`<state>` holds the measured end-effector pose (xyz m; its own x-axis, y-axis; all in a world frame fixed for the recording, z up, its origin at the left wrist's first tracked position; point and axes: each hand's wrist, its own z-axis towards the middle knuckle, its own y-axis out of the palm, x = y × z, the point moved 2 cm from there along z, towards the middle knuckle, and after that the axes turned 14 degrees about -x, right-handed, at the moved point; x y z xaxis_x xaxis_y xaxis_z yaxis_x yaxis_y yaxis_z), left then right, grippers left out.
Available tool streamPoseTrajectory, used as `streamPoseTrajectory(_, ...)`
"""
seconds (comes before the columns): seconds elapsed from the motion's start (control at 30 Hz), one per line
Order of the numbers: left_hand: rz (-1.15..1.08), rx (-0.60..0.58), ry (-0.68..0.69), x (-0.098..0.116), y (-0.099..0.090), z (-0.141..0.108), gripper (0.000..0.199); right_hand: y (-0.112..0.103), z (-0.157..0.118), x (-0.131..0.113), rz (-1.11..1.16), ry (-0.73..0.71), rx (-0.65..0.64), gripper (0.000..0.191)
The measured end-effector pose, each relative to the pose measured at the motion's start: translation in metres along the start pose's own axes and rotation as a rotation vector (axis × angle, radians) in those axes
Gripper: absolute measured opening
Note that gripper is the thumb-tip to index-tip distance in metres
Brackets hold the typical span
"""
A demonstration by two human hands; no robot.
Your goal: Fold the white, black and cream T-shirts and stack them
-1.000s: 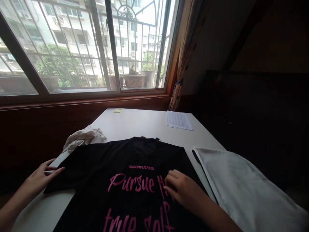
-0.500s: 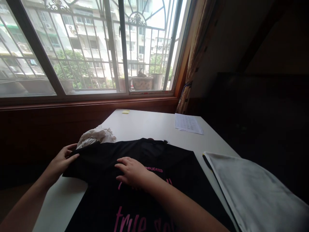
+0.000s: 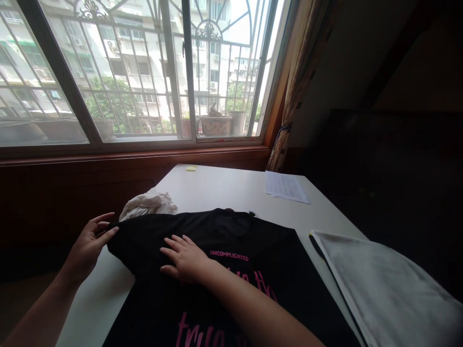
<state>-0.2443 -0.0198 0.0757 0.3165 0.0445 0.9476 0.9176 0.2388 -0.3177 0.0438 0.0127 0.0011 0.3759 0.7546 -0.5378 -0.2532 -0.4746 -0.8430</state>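
Note:
A black T-shirt (image 3: 155,303) with pink lettering lies spread on the white table (image 3: 231,185), its neck towards the window. At the shirt's left sleeve, my left hand (image 3: 92,241) pinches the sleeve's edge between thumb and fingers and holds it slightly raised. My right hand (image 3: 186,259) rests flat on the shirt's upper chest, fingers spread, left of the word "UNCOMPLICATED". My right forearm covers part of the larger lettering below. The shirt's lower end runs out of view.
Crumpled white cloth (image 3: 148,205) lies just beyond the left sleeve. A grey-white fabric piece (image 3: 376,279) with a dark edge is on the right. Printed sheets (image 3: 287,187) and a yellow sticky note (image 3: 191,168) lie towards the far edge, below a barred window (image 3: 144,72).
My right hand has slid left across the shirt, uncovering more lettering. The left sleeve's edge is drawn up in my left hand, whose fingers have shifted. The view has shifted slightly.

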Motion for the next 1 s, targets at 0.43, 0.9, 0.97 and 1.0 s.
streamPoseTrajectory(0.43, 0.807, -0.846, 0.869, 0.064, 0.123, -0.113, 0.054, -0.029, 0.005, 0.054, 1.101, 0.276, 0.436, 0.067)
streamPoseTrajectory(0.9, 0.680, -0.495, 0.482, -0.032, 0.070, -0.099, 0.067, -0.051, 0.004, 0.060, 0.668, 0.376, 0.356, 0.069)
streamPoseTrajectory(0.97, 0.599, -0.448, 0.433, -0.041, 0.073, -0.096, 0.061, -0.056, 0.004, 0.068, 0.685, 0.385, 0.363, 0.060)
streamPoseTrajectory(1.0, 0.564, -0.432, 0.408, -0.045, 0.073, -0.094, 0.058, -0.059, 0.004, 0.073, 0.693, 0.387, 0.365, 0.058)
